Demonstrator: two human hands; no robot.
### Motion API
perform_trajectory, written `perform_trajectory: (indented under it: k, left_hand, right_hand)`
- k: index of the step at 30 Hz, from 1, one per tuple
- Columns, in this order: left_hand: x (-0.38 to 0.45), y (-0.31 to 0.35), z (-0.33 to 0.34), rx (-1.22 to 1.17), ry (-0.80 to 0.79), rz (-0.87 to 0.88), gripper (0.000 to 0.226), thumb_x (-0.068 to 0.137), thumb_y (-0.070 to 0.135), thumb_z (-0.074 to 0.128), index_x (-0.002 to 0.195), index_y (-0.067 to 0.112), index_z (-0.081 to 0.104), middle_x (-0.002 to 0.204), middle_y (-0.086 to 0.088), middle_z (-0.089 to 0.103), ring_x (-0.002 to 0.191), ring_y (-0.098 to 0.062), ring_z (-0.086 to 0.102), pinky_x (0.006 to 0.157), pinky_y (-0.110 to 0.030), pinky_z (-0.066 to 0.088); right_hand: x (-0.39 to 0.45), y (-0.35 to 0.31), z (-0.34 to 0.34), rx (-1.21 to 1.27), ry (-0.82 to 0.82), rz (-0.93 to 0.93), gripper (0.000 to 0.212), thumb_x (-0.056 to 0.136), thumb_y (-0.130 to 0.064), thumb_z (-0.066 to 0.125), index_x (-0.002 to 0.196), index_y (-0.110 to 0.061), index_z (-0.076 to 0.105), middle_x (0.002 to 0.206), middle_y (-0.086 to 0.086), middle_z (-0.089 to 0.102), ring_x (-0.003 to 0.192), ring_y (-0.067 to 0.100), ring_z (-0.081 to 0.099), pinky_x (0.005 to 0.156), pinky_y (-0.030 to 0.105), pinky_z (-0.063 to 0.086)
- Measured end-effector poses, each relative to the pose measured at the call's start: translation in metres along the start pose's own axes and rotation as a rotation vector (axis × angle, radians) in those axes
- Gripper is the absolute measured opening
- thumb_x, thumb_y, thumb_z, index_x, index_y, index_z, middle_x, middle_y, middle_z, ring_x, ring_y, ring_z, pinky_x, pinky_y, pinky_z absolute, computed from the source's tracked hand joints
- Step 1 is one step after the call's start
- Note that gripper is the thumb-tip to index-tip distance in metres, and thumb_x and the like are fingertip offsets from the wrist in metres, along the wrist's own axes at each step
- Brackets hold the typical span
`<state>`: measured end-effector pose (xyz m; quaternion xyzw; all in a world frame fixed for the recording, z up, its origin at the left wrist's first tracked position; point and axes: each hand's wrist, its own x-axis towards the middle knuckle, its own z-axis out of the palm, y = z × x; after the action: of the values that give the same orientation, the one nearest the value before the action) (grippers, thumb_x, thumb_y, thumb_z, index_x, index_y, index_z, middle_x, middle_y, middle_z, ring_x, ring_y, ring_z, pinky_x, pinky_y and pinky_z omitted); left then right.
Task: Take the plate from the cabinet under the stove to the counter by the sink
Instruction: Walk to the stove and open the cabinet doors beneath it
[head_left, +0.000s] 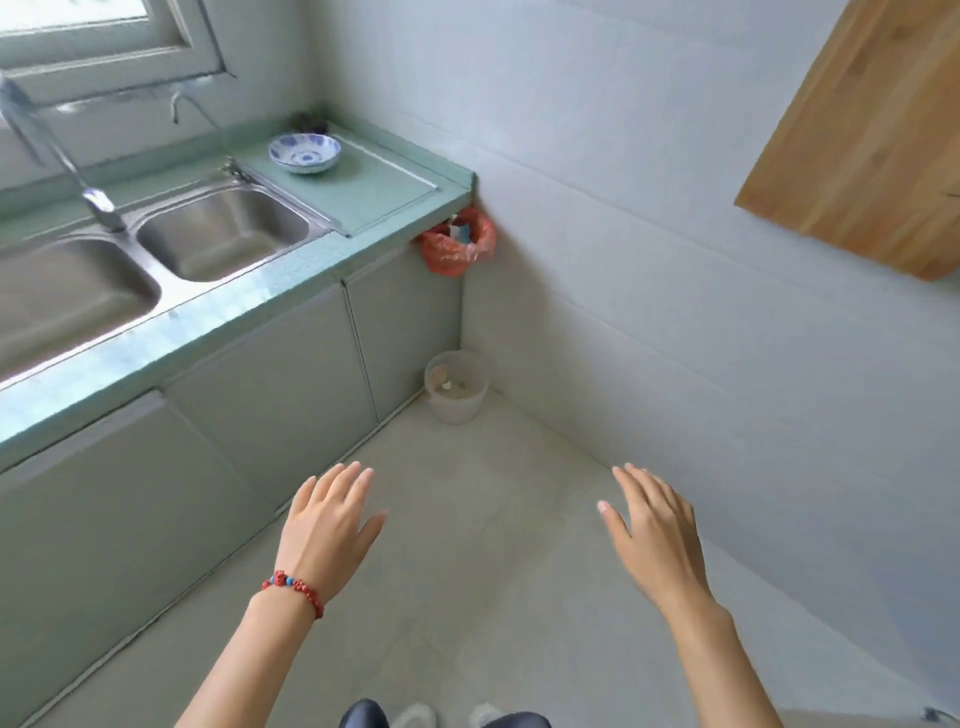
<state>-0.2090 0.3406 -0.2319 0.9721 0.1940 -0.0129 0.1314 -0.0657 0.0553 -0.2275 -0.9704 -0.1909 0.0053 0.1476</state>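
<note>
**Plate on counter, hands free**

Left hand (327, 530) with red bead bracelet (293, 590) and right hand (652, 540) both spread flat, holding nothing, over pale floor; blue-and-white patterned ceramic plate (305, 151) sits on green counter (374, 200) just beside steel double sink (223, 234); placement looks done; next move: likely none, step back.

Bare floor (493, 519) lies open between the cabinet fronts (270, 374) and the tiled wall (675, 291). A small bin (457, 387) blocks the corner; a red bag (457, 244) hangs at the desk (374, 197) end.
</note>
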Motion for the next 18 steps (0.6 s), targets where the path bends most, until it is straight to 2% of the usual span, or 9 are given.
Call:
perform_trajectory:
  k: [4, 8, 11, 18]
  left_hand:
    - [-0.038, 0.003, 0.002, -0.026, 0.066, -0.274, 0.063, 0.080, 0.047, 0.028, 0.106, 0.000, 0.062, 0.109, -0.020, 0.067, 0.102, -0.038, 0.062, 0.086, -0.056, 0.049]
    - [-0.095, 0.008, 0.006, -0.038, 0.117, -0.525, 0.086, 0.089, 0.055, -0.002, 0.105, 0.001, 0.063, 0.107, -0.018, 0.069, 0.100, -0.035, 0.064, 0.084, -0.053, 0.051]
    - [-0.145, 0.008, 0.008, -0.047, 0.131, -0.701, 0.087, 0.090, 0.053, -0.004, 0.104, 0.000, 0.063, 0.106, -0.019, 0.069, 0.098, -0.034, 0.065, 0.081, -0.053, 0.052]
    - [-0.277, 0.020, 0.015, -0.074, 0.248, -1.118, 0.087, 0.090, 0.054, -0.004, 0.103, 0.000, 0.064, 0.104, -0.019, 0.070, 0.096, -0.034, 0.066, 0.079, -0.053, 0.052]
  right_hand:
    - [0.042, -0.016, 0.009, -0.014, -0.064, -0.272, 0.045, 0.089, -0.027, 0.052, 0.129, -0.009, 0.043, 0.139, 0.011, 0.046, 0.131, 0.024, 0.037, 0.105, 0.039, 0.027]
    - [0.062, -0.057, 0.026, 0.006, -0.150, -0.538, 0.045, 0.091, -0.029, 0.049, 0.132, -0.010, 0.040, 0.142, 0.008, 0.042, 0.133, 0.022, 0.032, 0.108, 0.036, 0.023]
    - [0.054, -0.096, 0.041, 0.019, -0.209, -0.717, 0.045, 0.092, -0.030, 0.047, 0.133, -0.011, 0.038, 0.143, 0.007, 0.041, 0.134, 0.021, 0.031, 0.108, 0.035, 0.021]
    - [-0.031, -0.176, 0.063, 0.061, -0.325, -1.142, 0.042, 0.081, -0.019, 0.066, 0.118, -0.002, 0.054, 0.125, 0.019, 0.058, 0.119, 0.034, 0.052, 0.097, 0.048, 0.042]
